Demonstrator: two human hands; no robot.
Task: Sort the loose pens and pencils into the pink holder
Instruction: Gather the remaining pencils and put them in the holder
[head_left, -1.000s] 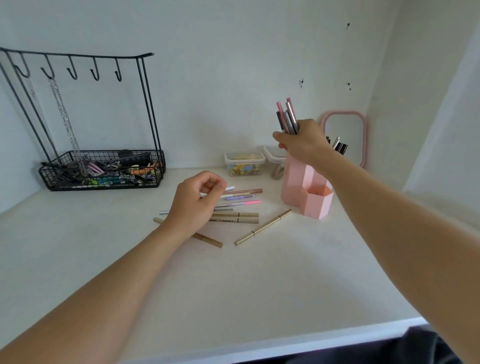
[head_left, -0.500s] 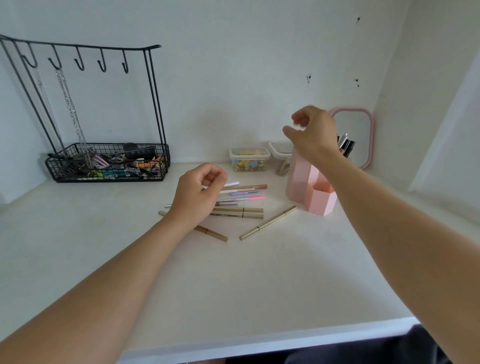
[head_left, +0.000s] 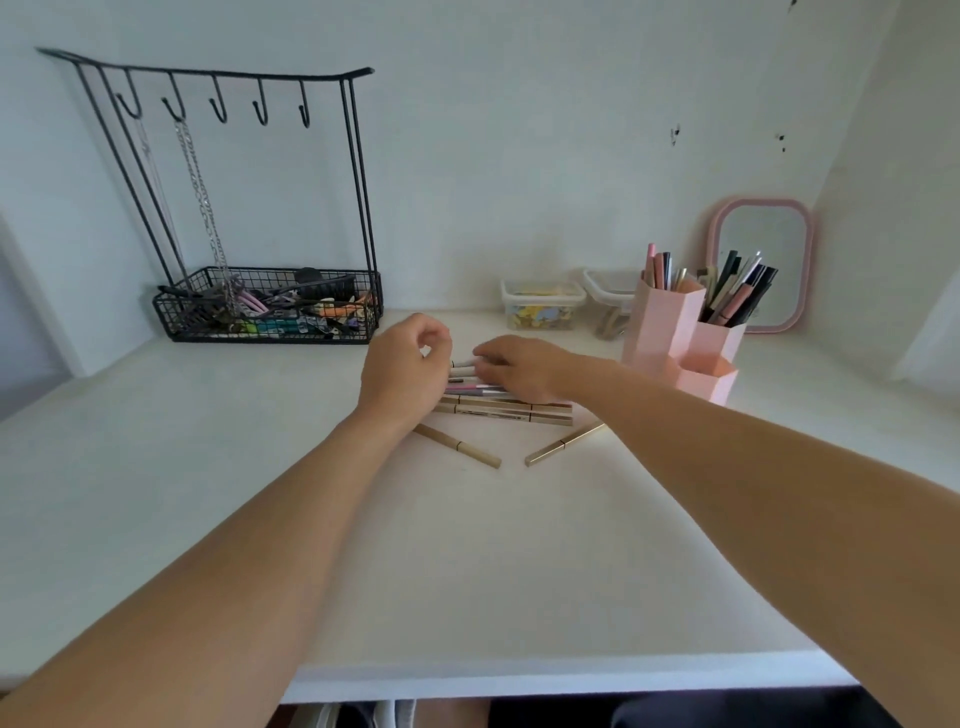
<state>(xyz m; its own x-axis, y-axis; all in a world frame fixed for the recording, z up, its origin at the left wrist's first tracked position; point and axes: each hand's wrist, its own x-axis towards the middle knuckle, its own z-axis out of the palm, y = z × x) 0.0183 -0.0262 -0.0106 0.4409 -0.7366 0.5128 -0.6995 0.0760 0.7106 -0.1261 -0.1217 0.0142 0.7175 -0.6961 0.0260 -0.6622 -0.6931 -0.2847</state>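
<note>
Lying in a loose heap on the white desk (head_left: 467, 571), the loose pens and pencils (head_left: 506, 408) sit mid-desk, just left of the pink holder (head_left: 670, 332). Your right hand (head_left: 519, 371) rests palm-down across the top of the heap, fingers flat and spread over the upper pens; motion blur hides whether any pen is actually pinched, so I cannot tell. Your left hand (head_left: 405, 371) hovers at the heap's left end, loosely curled, thumb and forefinger nearly meeting, with nothing visibly between them. Two tan pencils (head_left: 457, 446) lie apart from the heap, nearer you, angled toward each other. The holder's taller compartments already stand full of upright pens, while its short front cup looks empty. Behind it leans a pink-framed mirror (head_left: 805, 260); two clear plastic boxes (head_left: 543, 304) sit to its left, and a black wire basket rack (head_left: 270, 306) with hooks stands at far left.
</note>
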